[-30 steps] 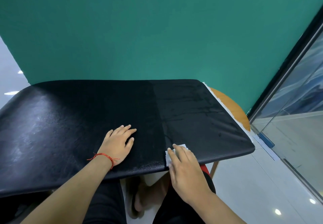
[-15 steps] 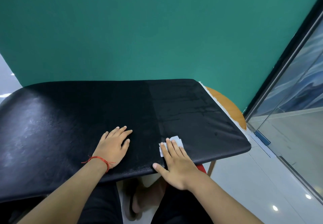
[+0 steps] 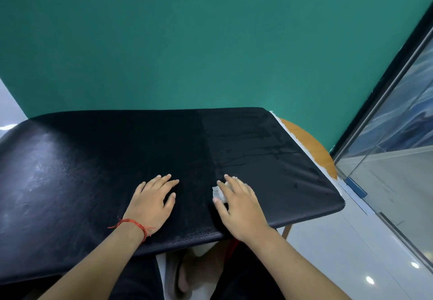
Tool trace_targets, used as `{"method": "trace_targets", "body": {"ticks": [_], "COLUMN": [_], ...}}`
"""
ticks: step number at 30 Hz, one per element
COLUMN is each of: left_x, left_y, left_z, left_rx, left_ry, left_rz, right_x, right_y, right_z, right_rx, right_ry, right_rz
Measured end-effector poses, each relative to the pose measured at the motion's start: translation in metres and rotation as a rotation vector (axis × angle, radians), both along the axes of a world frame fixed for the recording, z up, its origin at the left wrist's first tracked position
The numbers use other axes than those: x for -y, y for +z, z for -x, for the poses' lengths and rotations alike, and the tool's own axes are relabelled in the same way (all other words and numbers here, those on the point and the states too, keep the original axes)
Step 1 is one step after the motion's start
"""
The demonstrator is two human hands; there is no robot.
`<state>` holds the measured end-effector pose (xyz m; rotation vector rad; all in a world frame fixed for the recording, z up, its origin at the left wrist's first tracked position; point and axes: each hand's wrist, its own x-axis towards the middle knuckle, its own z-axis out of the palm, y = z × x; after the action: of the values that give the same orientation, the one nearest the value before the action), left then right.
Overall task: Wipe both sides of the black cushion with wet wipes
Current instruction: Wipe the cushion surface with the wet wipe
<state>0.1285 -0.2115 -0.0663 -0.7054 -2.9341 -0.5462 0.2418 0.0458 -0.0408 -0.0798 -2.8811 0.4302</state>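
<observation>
Black padded leather-look cushion [image 3: 117, 171] lies flat under two hands, with dark streaks beyond the right one. One white wet wipe [image 3: 218, 193] is mostly hidden beneath the right hand [image 3: 239, 208], whose straight fingers press it without clasping. The left hand [image 3: 151, 202] rests flat just beside, fingers spread. One round wooden table [image 3: 309, 149] shows only its edge; a green wall [image 3: 210, 42] stands ahead and a glass door [image 3: 398, 159] further right.

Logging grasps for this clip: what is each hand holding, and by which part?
Nothing is gripped. The right hand presses the white wet wipe flat onto the black cushion, fingers covering most of it; the left hand rests flat on the cushion.
</observation>
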Motion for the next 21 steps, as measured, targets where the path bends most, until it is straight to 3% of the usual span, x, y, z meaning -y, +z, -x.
{"method": "trace_targets", "body": {"ticks": [3,8,14,21], "left_x": [0.000,0.000,-0.001,-0.003], "left_y": [0.000,0.001,-0.001,-0.001], "left_z": [0.001,0.000,0.000,-0.002], "left_rx": [-0.005,0.001,-0.007,-0.015], "left_ry": [0.001,0.000,0.005,-0.004], "left_rz": [-0.002,-0.005,-0.008,-0.006], "right_x": [-0.002,0.008,-0.001,-0.010], "right_y": [-0.004,-0.012,0.000,0.007], "right_z": [0.008,0.001,0.000,0.034], "right_rx": [-0.145,0.027,0.392,0.471], "right_ry": [0.003,0.066,0.115,0.153], "right_rz": [-0.006,-0.004,0.003,-0.020]}}
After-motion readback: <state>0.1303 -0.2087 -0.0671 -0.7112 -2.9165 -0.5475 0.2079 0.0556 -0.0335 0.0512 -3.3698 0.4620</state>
